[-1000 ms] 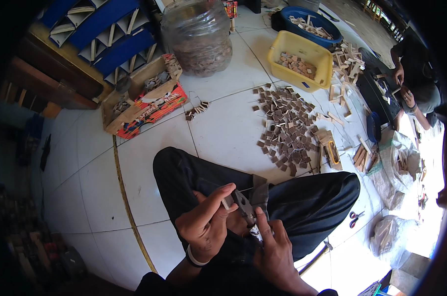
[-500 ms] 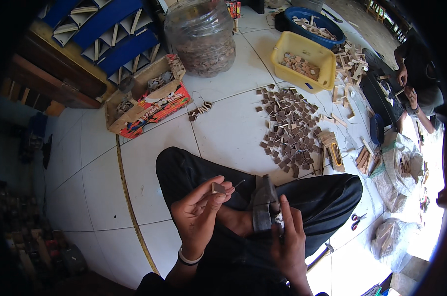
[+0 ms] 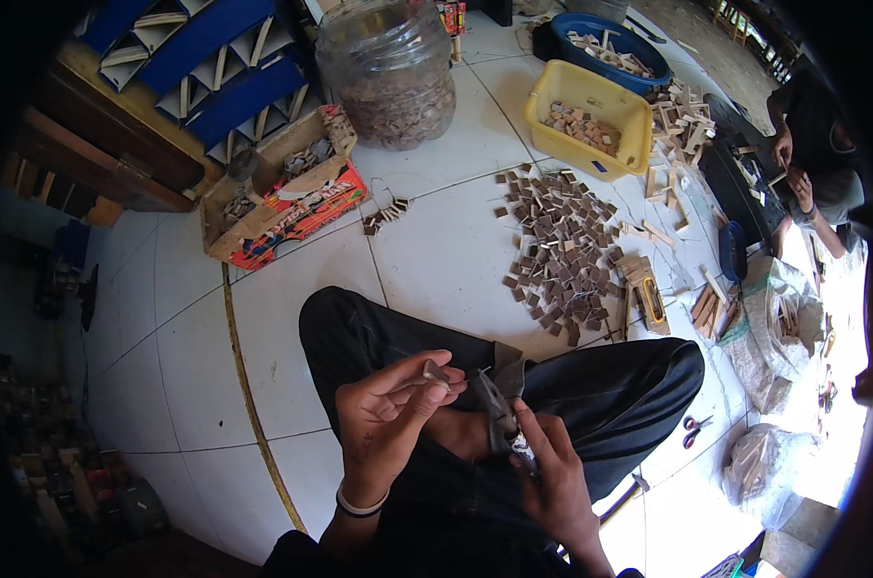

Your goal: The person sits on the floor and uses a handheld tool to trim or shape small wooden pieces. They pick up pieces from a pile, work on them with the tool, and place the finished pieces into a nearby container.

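My left hand pinches a small brown wooden piece between thumb and fingers, above my crossed legs. A thin wire sticks out beyond its fingertips. My right hand is wrapped round dark metal pliers. The pliers' jaws point up and left, close to the wire; whether they grip it I cannot tell. On the tiles ahead lies a spread of similar brown square pieces. Left of them a short row of pieces is joined by thin wire.
A patterned box of pieces and a big clear plastic jar stand at far left. A yellow basin and a blue tub stand at far right. Scissors and a hammer lie by my right knee. Another person works at right.
My right hand has swung the pliers left and tilted them, bringing their jaws beside the wire at my left fingertips. The wooden piece has turned slightly in my left hand.
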